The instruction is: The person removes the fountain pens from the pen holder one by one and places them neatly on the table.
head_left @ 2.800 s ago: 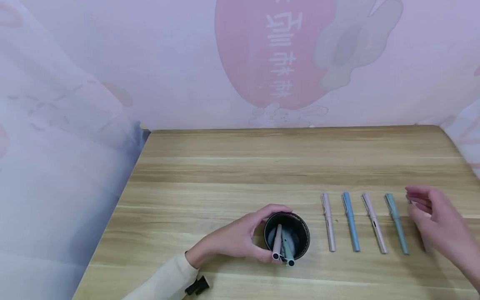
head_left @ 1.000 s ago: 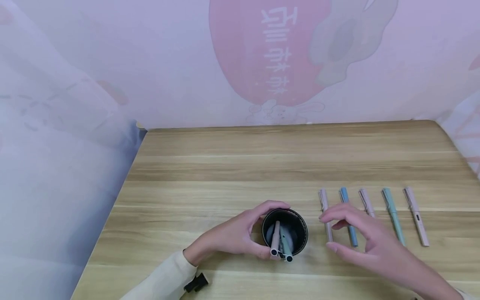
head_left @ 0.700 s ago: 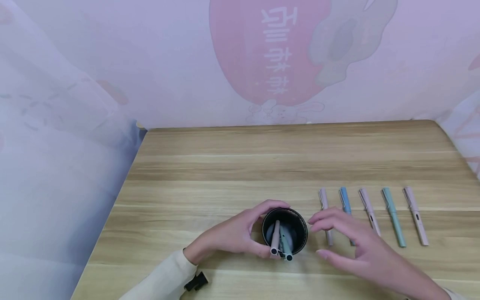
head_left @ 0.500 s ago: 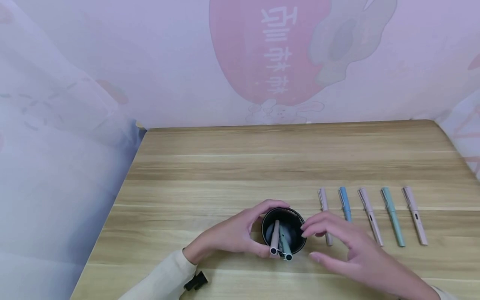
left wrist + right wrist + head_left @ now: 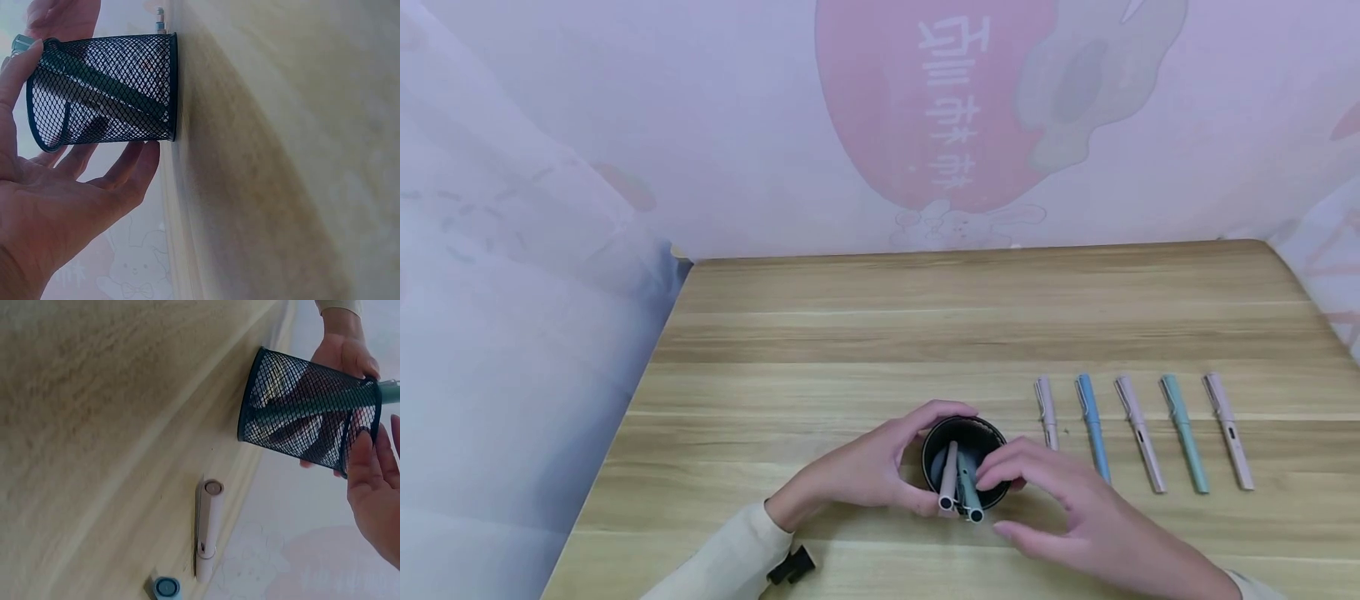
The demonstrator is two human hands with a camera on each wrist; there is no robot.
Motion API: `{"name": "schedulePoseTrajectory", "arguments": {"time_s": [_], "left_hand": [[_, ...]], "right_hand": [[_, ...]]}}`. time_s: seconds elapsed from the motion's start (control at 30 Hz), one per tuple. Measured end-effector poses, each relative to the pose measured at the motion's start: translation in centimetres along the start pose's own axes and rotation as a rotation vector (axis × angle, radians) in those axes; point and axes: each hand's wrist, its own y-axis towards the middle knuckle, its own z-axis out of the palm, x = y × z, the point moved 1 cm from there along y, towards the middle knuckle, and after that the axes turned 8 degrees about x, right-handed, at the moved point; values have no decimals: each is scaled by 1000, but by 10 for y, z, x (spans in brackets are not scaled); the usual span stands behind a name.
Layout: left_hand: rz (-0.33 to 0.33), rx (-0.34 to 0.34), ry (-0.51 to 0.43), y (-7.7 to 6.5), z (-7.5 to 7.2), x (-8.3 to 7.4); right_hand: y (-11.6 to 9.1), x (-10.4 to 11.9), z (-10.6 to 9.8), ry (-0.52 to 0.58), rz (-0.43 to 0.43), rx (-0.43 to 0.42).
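My left hand [image 5: 872,467] holds a black mesh pen cup [image 5: 56,134] around its side, thumb at the rim; the cup stands upright on the table. Inside lean a pale pink pen [image 5: 949,479] and a green pen [image 5: 967,492], their ends sticking out over the near rim. My right hand [image 5: 1067,508] is at the cup's right side, fingertips reaching over the rim close to the green pen. Its thumb is apart from the fingers, with nothing pinched between them. Whether a fingertip touches the green pen is hard to tell.
Right of the cup, several capped pens lie in a row: a pale purple pen [image 5: 1045,404], a blue pen [image 5: 1092,417], a pink pen [image 5: 1140,433], a green pen [image 5: 1185,433] and another pink pen [image 5: 1229,433]. A printed cloth [image 5: 737,125] hangs behind the wooden table [image 5: 850,333].
My right hand has left the rightmost pink pen, now lying in the row, and has moved left over the other pens to the cup. My left hand has kept its hold.
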Motion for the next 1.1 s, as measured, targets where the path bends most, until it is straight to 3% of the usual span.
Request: {"name": "schedulePoseTrajectory", "arguments": {"time_s": [0.23, 0.47, 0.7, 1.1], "left_hand": [[-6, -5, -1, 0, 1, 1], [-6, -3, 4, -1, 2, 2], [0, -11, 10, 0, 1, 1], [26, 0, 17, 2, 1, 2]], "right_hand": [[1, -2, 10, -45, 18, 15], [2, -5, 17, -100, -24, -43], [3, -5, 18, -66, 37, -68], [4, -10, 21, 39, -55, -152]]}}
